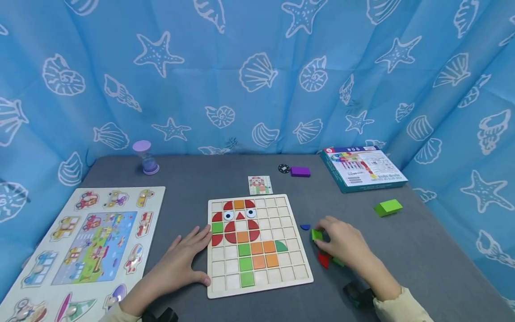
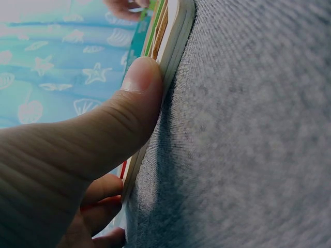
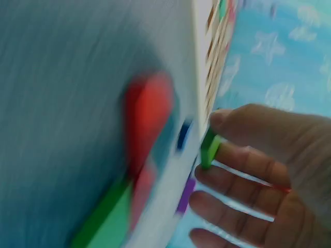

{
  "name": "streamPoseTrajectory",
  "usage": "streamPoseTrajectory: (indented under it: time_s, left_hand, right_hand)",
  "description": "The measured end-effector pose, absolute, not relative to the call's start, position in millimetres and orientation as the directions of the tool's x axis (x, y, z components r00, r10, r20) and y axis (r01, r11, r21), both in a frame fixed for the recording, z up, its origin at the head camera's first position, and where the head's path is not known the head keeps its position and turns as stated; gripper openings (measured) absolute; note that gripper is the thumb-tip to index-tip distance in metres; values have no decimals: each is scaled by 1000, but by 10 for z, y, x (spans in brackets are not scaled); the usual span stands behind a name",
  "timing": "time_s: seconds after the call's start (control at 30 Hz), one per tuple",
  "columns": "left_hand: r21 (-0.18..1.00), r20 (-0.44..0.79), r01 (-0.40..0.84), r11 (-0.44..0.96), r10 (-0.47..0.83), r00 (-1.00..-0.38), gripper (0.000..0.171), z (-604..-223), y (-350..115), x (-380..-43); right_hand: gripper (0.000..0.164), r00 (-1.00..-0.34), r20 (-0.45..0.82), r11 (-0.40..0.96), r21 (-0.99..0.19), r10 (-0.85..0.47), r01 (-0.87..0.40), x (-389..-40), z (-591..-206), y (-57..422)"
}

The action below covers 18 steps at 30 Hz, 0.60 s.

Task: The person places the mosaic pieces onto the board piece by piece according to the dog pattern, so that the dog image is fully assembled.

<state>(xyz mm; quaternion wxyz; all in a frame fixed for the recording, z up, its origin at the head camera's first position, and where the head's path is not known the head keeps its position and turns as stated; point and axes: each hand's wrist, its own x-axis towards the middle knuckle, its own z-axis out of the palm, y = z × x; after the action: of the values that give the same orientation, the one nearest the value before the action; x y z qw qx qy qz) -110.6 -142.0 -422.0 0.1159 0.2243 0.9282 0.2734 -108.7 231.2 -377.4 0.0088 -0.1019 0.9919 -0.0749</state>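
Note:
A wooden grid board [image 1: 277,287] bears red, orange and green tiles with two round eye pieces. My left hand [image 1: 181,260] lies at its left edge, fingers spread and thumb at the lower left side. In the left wrist view, the thumb [image 2: 116,121] presses against the board's side. My right hand [image 1: 344,241] pinches a small green square tile [image 3: 210,149] between thumb and fingers, just right of the board. Under and beside this hand lie red pieces [image 1: 323,260], a green piece [image 1: 338,262] and a blue half-round piece [image 1: 305,227].
Behind the board lie a picture card [image 1: 260,184], a black disc [image 1: 284,168] and a purple block [image 1: 300,171]. A peg puzzle [image 1: 158,199] lies left, an hourglass [image 1: 146,157] behind it. At right are a flat box [image 1: 364,167] and a green block [image 1: 388,207].

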Motion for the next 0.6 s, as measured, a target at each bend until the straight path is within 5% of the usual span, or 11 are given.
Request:
streamPoseTrajectory:
  time_s: [0.27,0.6]
  left_hand:
    - [557,-95,352,752,478,-873,108,-4214,-1418,-1110]
    - [563,-92,351,748,479,-873,107,-4226,-1422,-1110]
  right_hand:
    - [22,-857,71,844,-153,-510,-515,-901,-3793,1856]
    - [25,-838,49,826,-146,-544,-545,-886,-3856,1729]
